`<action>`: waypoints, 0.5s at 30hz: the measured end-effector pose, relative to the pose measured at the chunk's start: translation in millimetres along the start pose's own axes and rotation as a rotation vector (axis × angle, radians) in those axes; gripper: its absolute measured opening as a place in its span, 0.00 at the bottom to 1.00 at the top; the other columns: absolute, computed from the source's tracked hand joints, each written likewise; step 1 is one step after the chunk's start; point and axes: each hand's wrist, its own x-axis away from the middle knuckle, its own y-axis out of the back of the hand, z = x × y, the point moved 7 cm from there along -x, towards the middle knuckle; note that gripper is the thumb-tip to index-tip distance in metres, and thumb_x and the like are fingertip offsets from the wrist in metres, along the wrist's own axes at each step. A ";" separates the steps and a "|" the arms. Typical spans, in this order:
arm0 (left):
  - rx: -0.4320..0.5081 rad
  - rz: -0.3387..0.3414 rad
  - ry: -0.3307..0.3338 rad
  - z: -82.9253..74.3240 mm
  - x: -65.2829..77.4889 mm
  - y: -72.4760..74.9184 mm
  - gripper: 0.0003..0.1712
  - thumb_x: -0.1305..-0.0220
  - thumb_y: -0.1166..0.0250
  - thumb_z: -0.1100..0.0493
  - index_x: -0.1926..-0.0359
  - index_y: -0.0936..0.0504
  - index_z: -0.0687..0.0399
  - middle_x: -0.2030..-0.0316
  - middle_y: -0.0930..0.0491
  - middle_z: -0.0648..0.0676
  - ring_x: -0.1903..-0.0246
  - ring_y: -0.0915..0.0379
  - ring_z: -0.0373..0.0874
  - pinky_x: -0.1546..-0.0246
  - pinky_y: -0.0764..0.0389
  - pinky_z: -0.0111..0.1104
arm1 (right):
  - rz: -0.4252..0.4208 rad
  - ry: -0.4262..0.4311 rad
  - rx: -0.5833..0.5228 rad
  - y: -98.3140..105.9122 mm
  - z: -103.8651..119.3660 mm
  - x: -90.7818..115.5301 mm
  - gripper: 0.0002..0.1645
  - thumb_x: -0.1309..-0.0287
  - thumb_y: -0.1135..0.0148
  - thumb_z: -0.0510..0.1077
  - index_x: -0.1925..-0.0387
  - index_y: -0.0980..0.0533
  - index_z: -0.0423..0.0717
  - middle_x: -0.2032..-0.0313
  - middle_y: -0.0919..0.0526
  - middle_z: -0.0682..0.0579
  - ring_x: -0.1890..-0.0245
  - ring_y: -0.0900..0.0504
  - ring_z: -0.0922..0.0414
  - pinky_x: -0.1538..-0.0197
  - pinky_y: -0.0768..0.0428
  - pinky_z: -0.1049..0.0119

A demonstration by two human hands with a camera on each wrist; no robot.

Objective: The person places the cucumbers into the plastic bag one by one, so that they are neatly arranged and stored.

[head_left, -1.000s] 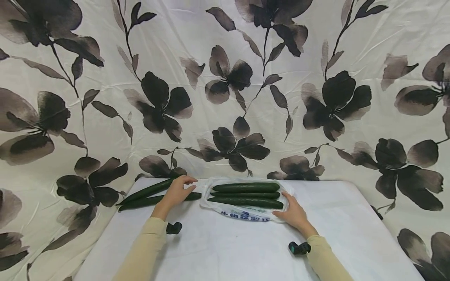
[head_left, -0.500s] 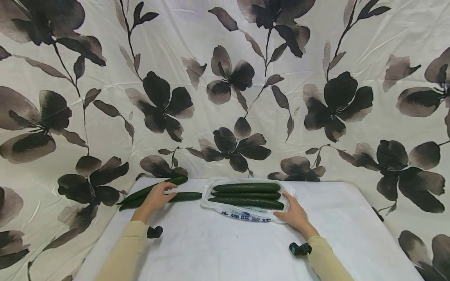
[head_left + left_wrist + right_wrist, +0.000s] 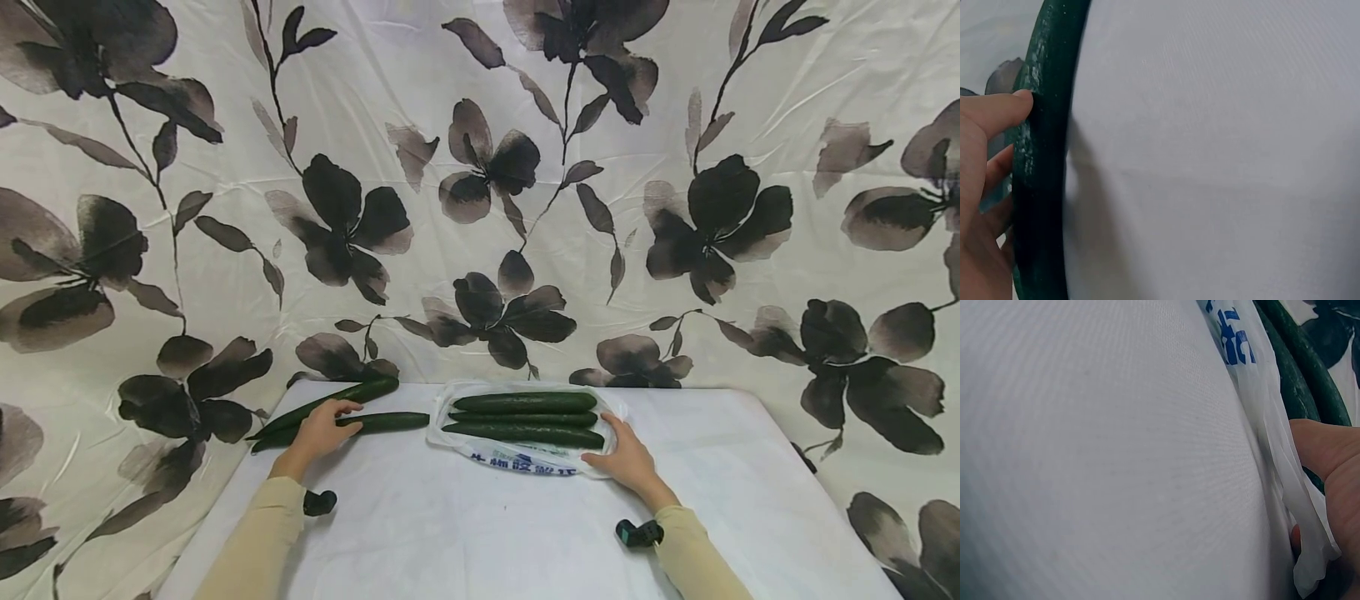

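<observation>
Two long dark green cucumbers lie at the table's left, meeting at their left ends. My left hand (image 3: 321, 433) is around the nearer cucumber (image 3: 397, 422), thumb on its near side and fingers beyond it. In the left wrist view the thumb touches that cucumber (image 3: 1047, 144), while the fingertips are hidden behind it. The farther cucumber (image 3: 375, 388) lies slanted just past the hand. My right hand (image 3: 627, 457) holds the right rim of a white plastic bag (image 3: 480, 455) with blue print, thumb inside the rim. Three cucumbers (image 3: 525, 402) lie side by side on the opened bag.
A white cloth covers the table (image 3: 480, 533). A floral curtain (image 3: 600, 208) hangs directly behind the table's back edge. Each wrist carries a small black camera, one by the left sleeve (image 3: 251, 533) and one by the right sleeve (image 3: 697, 546).
My left hand has moved left, away from the bag, and come down around the nearer cucumber. The right hand stays at the bag's rim, and the cucumbers lie as before.
</observation>
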 end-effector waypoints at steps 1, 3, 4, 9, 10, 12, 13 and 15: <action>-0.007 -0.002 0.005 1.6 0.3 -0.2 0.21 0.38 0.32 0.55 0.46 0.19 0.56 0.50 0.23 0.62 0.48 0.30 0.62 0.49 0.37 0.61 | 0.000 -0.002 0.000 -0.3 -0.3 0.1 0.55 0.55 0.25 0.58 0.30 0.39 0.43 0.35 0.35 0.32 0.39 0.34 0.31 0.43 0.34 0.34; -0.020 -0.003 0.013 3.7 1.1 -0.7 0.21 0.38 0.32 0.54 0.46 0.19 0.55 0.50 0.23 0.62 0.48 0.30 0.62 0.50 0.39 0.62 | 0.001 -0.004 0.002 -0.5 -0.6 0.2 0.55 0.55 0.25 0.58 0.30 0.39 0.43 0.35 0.35 0.32 0.39 0.34 0.31 0.43 0.34 0.34; -0.022 -0.004 0.014 4.3 1.6 -0.7 0.21 0.38 0.32 0.53 0.46 0.19 0.55 0.50 0.23 0.62 0.48 0.30 0.62 0.49 0.40 0.62 | 0.002 -0.005 0.004 -0.6 -0.9 0.1 0.55 0.55 0.25 0.58 0.30 0.39 0.43 0.35 0.35 0.32 0.39 0.34 0.31 0.43 0.34 0.34; -0.035 -0.006 0.003 3.1 5.5 1.3 0.21 0.39 0.31 0.53 0.46 0.18 0.55 0.50 0.22 0.62 0.49 0.29 0.62 0.51 0.39 0.60 | 0.001 -0.007 -0.003 -0.4 -1.1 -0.8 0.55 0.55 0.25 0.58 0.30 0.39 0.43 0.34 0.36 0.32 0.38 0.35 0.32 0.42 0.35 0.34; -0.038 -0.004 0.001 2.6 6.2 1.8 0.21 0.39 0.30 0.53 0.46 0.18 0.55 0.50 0.22 0.62 0.49 0.29 0.61 0.52 0.39 0.60 | 0.001 -0.007 -0.005 -0.4 -1.3 -1.0 0.55 0.55 0.25 0.58 0.30 0.39 0.43 0.34 0.36 0.32 0.38 0.35 0.32 0.42 0.36 0.34; -0.043 0.005 -0.001 1.1 7.9 2.8 0.21 0.41 0.30 0.53 0.47 0.17 0.54 0.51 0.22 0.61 0.50 0.28 0.61 0.53 0.39 0.59 | 0.002 -0.008 -0.006 -0.4 -1.5 -1.1 0.55 0.54 0.25 0.59 0.30 0.39 0.43 0.34 0.36 0.33 0.38 0.35 0.31 0.42 0.36 0.34; -0.048 0.012 -0.004 0.3 8.8 3.0 0.21 0.41 0.29 0.53 0.47 0.17 0.53 0.52 0.21 0.60 0.50 0.28 0.60 0.54 0.38 0.58 | 0.004 -0.008 -0.004 -0.6 -1.8 -1.2 0.55 0.54 0.25 0.59 0.30 0.39 0.43 0.34 0.36 0.33 0.38 0.35 0.32 0.42 0.36 0.34; -0.061 0.025 -0.018 -2.0 10.6 3.2 0.21 0.43 0.28 0.53 0.48 0.16 0.52 0.53 0.20 0.59 0.51 0.27 0.59 0.55 0.38 0.57 | 0.007 -0.011 -0.002 -0.8 -2.2 -0.9 0.55 0.54 0.25 0.59 0.30 0.40 0.43 0.34 0.36 0.33 0.38 0.35 0.32 0.42 0.36 0.34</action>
